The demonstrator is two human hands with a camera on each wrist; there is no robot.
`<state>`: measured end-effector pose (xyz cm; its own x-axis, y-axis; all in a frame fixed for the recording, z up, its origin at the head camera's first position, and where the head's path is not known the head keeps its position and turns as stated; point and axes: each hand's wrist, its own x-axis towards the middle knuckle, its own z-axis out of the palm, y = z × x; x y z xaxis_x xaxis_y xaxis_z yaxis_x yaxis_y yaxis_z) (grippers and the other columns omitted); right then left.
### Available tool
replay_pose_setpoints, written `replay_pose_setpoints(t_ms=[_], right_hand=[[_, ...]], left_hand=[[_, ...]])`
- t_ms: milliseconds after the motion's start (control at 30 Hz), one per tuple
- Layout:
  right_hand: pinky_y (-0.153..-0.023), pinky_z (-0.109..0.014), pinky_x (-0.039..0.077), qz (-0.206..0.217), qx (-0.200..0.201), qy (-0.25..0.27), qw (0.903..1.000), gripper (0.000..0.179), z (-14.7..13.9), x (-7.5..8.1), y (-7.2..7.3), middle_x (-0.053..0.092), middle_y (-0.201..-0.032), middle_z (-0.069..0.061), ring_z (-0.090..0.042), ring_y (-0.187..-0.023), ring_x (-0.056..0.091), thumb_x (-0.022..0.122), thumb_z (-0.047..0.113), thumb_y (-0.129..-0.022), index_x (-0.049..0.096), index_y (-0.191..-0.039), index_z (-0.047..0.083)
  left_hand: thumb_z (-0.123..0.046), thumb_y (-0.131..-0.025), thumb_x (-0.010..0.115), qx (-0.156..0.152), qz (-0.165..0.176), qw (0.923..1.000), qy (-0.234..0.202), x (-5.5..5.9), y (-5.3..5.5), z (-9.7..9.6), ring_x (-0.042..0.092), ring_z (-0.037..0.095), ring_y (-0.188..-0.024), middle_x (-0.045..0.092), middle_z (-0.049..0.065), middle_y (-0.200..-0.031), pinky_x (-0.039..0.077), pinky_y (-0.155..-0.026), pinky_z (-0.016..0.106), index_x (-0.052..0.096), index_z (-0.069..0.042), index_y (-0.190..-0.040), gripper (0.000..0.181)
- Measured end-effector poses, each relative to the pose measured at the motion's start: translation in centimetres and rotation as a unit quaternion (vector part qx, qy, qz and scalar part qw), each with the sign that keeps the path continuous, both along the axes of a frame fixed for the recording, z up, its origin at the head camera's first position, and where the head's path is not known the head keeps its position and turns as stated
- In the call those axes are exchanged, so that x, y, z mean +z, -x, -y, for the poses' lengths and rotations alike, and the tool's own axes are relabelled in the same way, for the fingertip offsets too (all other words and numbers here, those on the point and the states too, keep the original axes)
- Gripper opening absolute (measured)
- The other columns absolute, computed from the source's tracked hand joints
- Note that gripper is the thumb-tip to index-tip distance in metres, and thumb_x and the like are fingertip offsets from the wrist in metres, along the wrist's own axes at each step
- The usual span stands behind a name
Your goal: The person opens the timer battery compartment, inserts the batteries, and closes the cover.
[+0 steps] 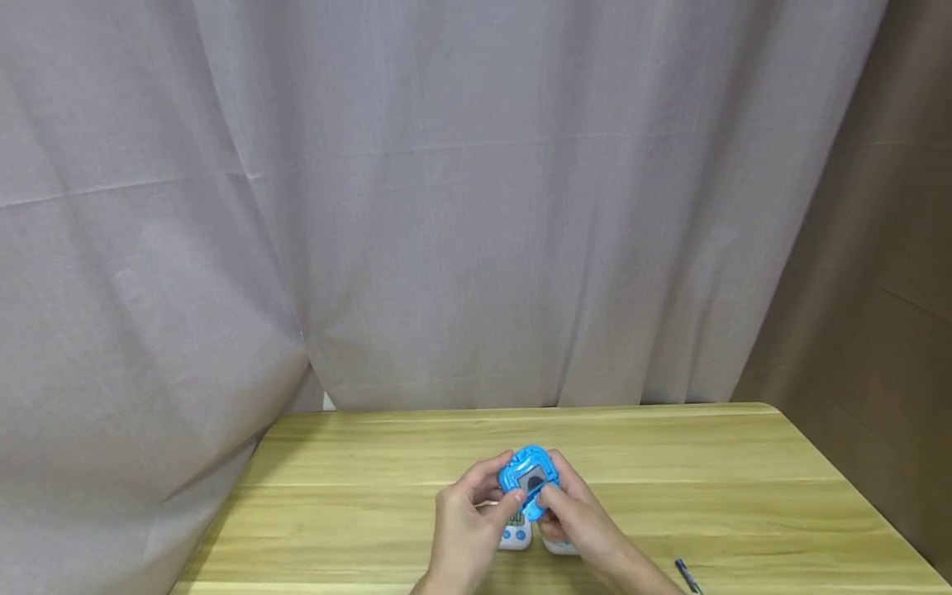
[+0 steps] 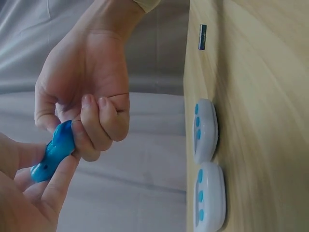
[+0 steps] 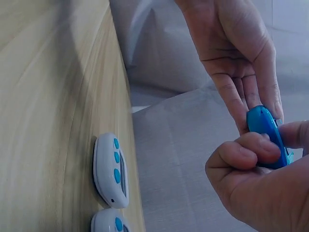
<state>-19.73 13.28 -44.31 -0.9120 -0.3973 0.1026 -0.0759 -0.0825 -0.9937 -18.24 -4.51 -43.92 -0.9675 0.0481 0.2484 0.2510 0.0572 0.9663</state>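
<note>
Both hands hold a small blue device with a grey screen (image 1: pixel 532 477) above the wooden table. My left hand (image 1: pixel 467 516) pinches its left side between thumb and fingers. On the other side my right hand (image 1: pixel 587 525) grips it, thumb over the lower front beside the screen and fingers curled behind. A narrow blue part juts out at the device's lower edge. In the left wrist view the blue device (image 2: pixel 54 151) appears edge-on between both hands. From the right wrist the blue device (image 3: pixel 266 135) also shows edge-on, partly covered by fingers.
Below the hands, two white timers with blue buttons, one on the left (image 1: pixel 515 535) and one on the right (image 1: pixel 559 547), rest side by side on the table (image 1: pixel 357 496). A dark pen (image 1: pixel 687 576) lies at the front right. Grey curtains (image 1: pixel 476 207) hang behind.
</note>
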Motion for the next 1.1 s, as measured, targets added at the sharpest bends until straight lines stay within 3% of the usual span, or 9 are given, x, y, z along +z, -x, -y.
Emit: replay_pose_setpoints(t_ms=[267,433,600,767,967,1100], right_hand=[[-0.056,-0.015,0.050,0.025,0.011,0.015,0.9995,0.044,-0.3,0.2,0.1,0.063,-0.083,0.001,-0.006,-0.061,0.055,0.049,0.005,-0.101,0.037,-0.142,-0.003],[-0.060,-0.021,0.059,0.044,-0.019,0.001,0.9989,0.048,-0.4,0.4,0.3,0.073,-0.079,-0.003,-0.011,-0.062,0.066,0.061,0.014,-0.104,0.041,-0.142,-0.006],[-0.062,-0.026,0.063,0.063,-0.069,-0.002,0.9956,0.062,-0.3,0.5,0.4,0.075,-0.082,-0.008,-0.014,-0.063,0.069,0.072,0.014,-0.100,0.040,-0.148,-0.008],[-0.065,-0.030,0.065,0.055,-0.107,0.007,0.9927,0.066,-0.1,0.5,0.2,0.074,-0.083,-0.011,-0.015,-0.063,0.070,0.077,0.008,-0.095,0.042,-0.150,-0.004],[-0.070,-0.032,0.067,0.038,-0.114,0.014,0.9927,0.063,-0.3,0.6,0.2,0.074,-0.083,-0.010,-0.016,-0.067,0.072,0.077,0.005,-0.094,0.045,-0.149,-0.002],[-0.074,-0.035,0.068,0.038,-0.111,0.010,0.9931,0.062,-0.6,0.5,0.3,0.074,-0.085,-0.010,-0.018,-0.071,0.074,0.077,0.005,-0.094,0.046,-0.147,-0.004]], left_hand=[[-0.003,-0.090,0.081,0.001,-0.025,0.9996,0.008,0.1,0.4,0.5,0.075,0.011,-0.092,0.079,0.007,-0.106,0.066,-0.083,0.024,0.073,-0.012,-0.130,0.042],[-0.002,-0.090,0.081,0.012,-0.025,0.9996,0.003,0.1,0.7,0.7,0.074,0.011,-0.093,0.079,0.007,-0.107,0.066,-0.085,0.024,0.073,-0.013,-0.129,0.042],[0.000,-0.090,0.081,0.027,-0.027,0.9993,0.004,0.0,0.9,0.8,0.074,0.012,-0.093,0.079,0.004,-0.106,0.066,-0.085,0.024,0.073,-0.014,-0.129,0.043],[0.000,-0.090,0.080,0.035,-0.038,0.9986,0.004,-0.1,1.0,0.9,0.074,0.012,-0.095,0.079,0.004,-0.106,0.066,-0.085,0.024,0.073,-0.015,-0.129,0.042],[0.002,-0.090,0.080,0.050,-0.070,0.9963,-0.008,-0.4,1.3,1.0,0.075,0.014,-0.094,0.079,0.008,-0.105,0.067,-0.082,0.026,0.073,-0.012,-0.129,0.042],[0.002,-0.089,0.080,0.056,-0.073,0.9956,-0.017,-0.5,1.3,1.0,0.075,0.013,-0.091,0.079,0.009,-0.104,0.068,-0.080,0.027,0.073,-0.012,-0.128,0.042]])
